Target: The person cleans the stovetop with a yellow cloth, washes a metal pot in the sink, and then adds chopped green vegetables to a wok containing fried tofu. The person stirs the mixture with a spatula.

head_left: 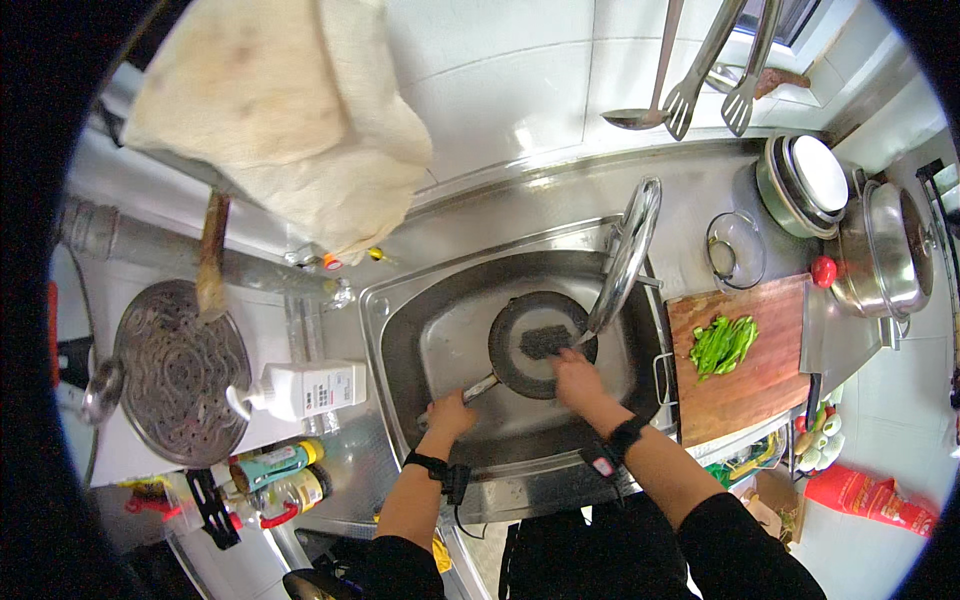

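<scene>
My left hand (450, 417) is closed around the metal handle (480, 387) of a dark frying pan (517, 375), which lies in the stainless steel sink (450, 330). My right hand (581, 382) reaches over the pan's right side, its fingertips at the pan's inner surface. Beside those fingers is a dark, rough-looking patch (546, 341); whether it is a scouring pad or part of the pan cannot be made out. The chrome faucet (630, 255) hangs over the pan, its outlet just above my right fingers. Water appears to run from it.
Right of the sink, sliced green peppers (724, 345) lie on a wooden cutting board (750, 405). Beyond are a glass bowl (739, 251), a tomato (823, 271) and a steel pot (885, 247). Left are a white pump bottle (315, 390), a pan lid (184, 375) and a hanging cloth (277, 112).
</scene>
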`<state>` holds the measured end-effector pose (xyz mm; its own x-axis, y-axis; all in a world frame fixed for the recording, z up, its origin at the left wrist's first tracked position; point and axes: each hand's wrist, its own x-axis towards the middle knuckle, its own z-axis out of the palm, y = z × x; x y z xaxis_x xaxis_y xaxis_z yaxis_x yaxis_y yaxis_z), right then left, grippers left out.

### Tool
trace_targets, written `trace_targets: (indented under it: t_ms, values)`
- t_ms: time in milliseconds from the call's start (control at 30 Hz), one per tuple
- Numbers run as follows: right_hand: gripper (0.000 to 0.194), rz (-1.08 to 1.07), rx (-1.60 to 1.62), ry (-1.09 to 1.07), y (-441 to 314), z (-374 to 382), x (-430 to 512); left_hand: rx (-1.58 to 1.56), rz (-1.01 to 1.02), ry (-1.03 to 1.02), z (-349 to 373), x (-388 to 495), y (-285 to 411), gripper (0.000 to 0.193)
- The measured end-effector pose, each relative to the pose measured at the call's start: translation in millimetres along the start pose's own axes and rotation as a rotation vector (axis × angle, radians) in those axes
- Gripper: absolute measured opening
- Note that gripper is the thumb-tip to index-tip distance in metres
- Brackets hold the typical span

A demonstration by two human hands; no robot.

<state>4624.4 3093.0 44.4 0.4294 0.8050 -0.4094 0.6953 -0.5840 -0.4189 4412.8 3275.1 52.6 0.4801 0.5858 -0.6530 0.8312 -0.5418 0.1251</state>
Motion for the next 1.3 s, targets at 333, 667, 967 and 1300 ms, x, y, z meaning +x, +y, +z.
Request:
trace_targets:
  t_ms: [333, 667, 967, 1300]
  values:
    - [0.052, 0.273, 0.200, -0.178, -17.8, 6.8, 56.2, -0.967, 0.017, -1.002, -26.3, -14.5, 10.4, 0.026]
    - [0.051, 0.485, 1.279, 0.084, -17.0, -22.6, -18.8, -0.616, 0.230, -0.105, -2.3, -94.3, 40.3, 0.038]
    - [0.023, 0.728, 2.058, 0.101, -1.7, -45.7, -24.2, -0.577, 0.243, 0.206, -21.6, -129.7, 45.3, 0.032]
    - [0.019, 0.203, 2.430, -0.042, -36.8, -70.7, 0.2, -0.747, 0.270, -0.169, 2.4, -181.2, 73.8, 0.027]
